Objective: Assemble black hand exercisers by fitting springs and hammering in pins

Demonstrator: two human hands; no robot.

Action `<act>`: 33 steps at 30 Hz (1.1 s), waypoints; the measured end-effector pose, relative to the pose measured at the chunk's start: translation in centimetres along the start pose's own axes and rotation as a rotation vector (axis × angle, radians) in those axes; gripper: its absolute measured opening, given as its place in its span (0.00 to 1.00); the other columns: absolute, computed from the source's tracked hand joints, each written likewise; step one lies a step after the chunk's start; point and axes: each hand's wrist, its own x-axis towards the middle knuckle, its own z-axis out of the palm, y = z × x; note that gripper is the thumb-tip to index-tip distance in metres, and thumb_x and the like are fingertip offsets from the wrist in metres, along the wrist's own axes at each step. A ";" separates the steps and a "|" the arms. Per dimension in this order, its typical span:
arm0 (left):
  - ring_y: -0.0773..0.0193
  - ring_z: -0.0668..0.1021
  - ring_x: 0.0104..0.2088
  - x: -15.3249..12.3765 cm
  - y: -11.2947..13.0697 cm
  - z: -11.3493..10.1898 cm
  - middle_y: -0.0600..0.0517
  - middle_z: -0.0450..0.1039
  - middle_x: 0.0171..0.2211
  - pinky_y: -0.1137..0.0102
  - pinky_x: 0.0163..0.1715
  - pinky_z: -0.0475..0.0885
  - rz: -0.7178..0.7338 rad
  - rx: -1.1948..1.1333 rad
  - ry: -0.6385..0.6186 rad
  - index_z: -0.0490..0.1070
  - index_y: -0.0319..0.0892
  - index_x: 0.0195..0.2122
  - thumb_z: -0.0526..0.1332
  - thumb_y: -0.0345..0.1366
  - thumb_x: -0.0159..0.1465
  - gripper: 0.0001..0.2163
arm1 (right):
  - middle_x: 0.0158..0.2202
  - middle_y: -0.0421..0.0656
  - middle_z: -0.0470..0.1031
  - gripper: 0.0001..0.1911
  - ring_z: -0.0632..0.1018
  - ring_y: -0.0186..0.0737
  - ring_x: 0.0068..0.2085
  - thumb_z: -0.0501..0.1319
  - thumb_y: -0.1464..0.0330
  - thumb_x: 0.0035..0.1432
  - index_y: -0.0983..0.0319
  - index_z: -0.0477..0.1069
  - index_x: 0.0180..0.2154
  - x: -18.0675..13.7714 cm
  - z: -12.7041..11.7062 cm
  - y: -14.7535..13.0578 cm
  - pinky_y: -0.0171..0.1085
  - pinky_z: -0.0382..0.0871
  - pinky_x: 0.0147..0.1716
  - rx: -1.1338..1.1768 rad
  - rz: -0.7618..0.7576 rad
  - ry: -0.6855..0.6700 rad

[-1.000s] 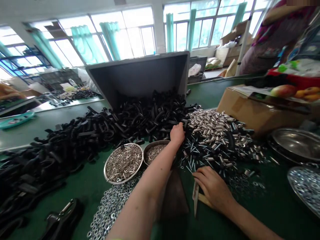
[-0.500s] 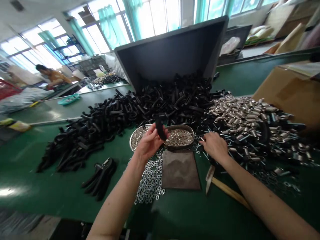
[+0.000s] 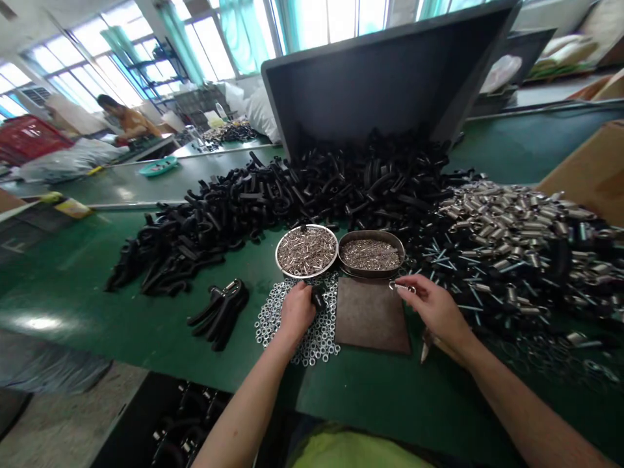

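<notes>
My left hand is closed around a black plastic handle piece, held low over a spread of small silver washers. My right hand pinches a small silver spring at the upper right corner of a brown square pad. Just beyond the pad stand two round metal dishes: the left dish holds silver pins, the right dish holds tiny metal bits. A big heap of black handle pieces spills from a tipped grey bin.
A heap of silver springs and blue-tipped screws covers the right of the green table. Several assembled black pieces lie left of the washers. A cardboard box stands far right. Another person works at a far table.
My left hand has come down from in front of the dishes onto the washers, still holding the black piece. My right hand has drawn back from the screws to the pad, now pinching a spring.
</notes>
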 end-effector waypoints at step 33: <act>0.62 0.79 0.32 -5.7 5.3 0.9 0.51 0.78 0.28 0.67 0.38 0.71 -0.353 -1.394 -0.100 0.73 0.40 0.36 0.65 0.33 0.50 0.12 | 0.35 0.40 0.71 0.11 0.73 0.34 0.32 0.68 0.67 0.47 0.60 0.74 0.35 -5.3 4.2 -4.6 0.34 0.71 0.30 0.669 0.159 -0.240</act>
